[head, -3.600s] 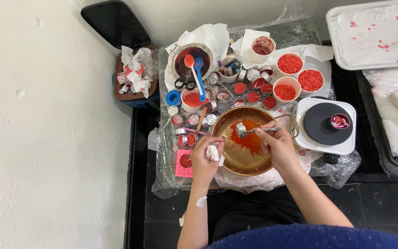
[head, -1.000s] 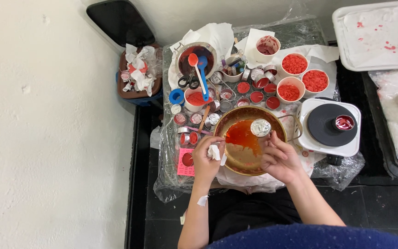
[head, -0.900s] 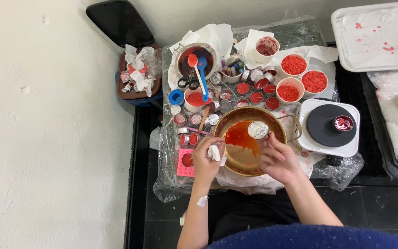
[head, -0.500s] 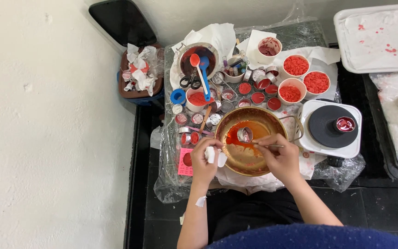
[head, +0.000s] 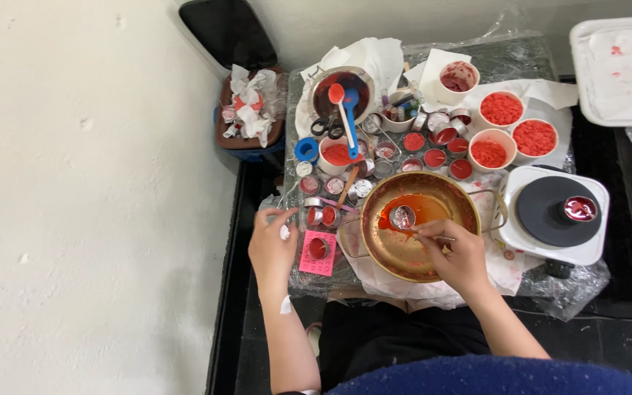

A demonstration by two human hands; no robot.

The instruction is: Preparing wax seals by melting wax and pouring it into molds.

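Home craft corner: hotplate (head: 556, 214), wax-filled bowls (head: 501, 110), small tins (head: 433, 157).

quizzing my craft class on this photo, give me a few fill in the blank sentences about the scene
1. The right hand holds a small metal ladle over the ____-coloured bowl.
2. The liquid pooled in that bowl is ____.
3. The three white cups of red pellets stand on the bowl's far ____ side.

Missing words: gold; orange-red; right

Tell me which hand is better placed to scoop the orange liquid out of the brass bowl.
Right. The right hand is over the brass bowl and holds the small metal ladle at the orange liquid. The left hand is off at the table's left edge, apart from the bowl.
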